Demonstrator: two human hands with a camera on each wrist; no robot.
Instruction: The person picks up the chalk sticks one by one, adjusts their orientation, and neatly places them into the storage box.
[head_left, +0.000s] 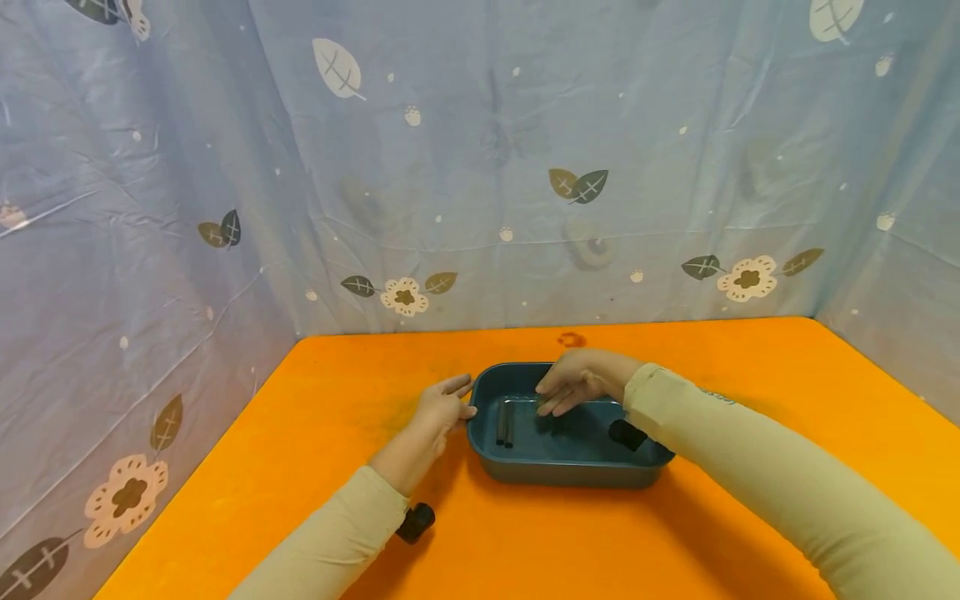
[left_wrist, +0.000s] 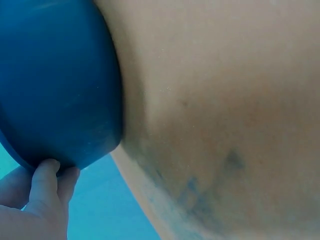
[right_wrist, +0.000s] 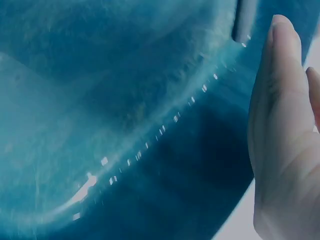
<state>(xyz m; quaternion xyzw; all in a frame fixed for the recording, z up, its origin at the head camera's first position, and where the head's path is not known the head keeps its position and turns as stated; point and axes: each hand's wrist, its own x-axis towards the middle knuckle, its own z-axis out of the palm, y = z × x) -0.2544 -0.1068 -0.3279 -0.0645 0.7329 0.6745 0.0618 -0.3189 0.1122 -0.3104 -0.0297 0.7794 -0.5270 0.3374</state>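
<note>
A dark blue-green rectangular basin (head_left: 570, 473) stands on the orange tabletop. My left hand (head_left: 438, 408) is at its left end, fingertips against the outer side near the rim. In the left wrist view, those fingers (left_wrist: 45, 185) touch the blue wall just below the rim. My right hand (head_left: 573, 382) reaches over the basin from the right, fingers extended and pointing down and left inside it. The right wrist view shows these fingers (right_wrist: 285, 85) straight, with nothing visible in their grasp. Two short dark sticks (head_left: 504, 423) lie side by side in the basin's left part.
The orange tabletop (head_left: 360, 417) extends around the basin. Blue-grey curtains (head_left: 465, 183) with leaf and flower prints enclose the back and sides. A reddish mark (head_left: 572, 339) is on the table behind the basin. Black wrist cameras (head_left: 416, 523) sit under both sleeves.
</note>
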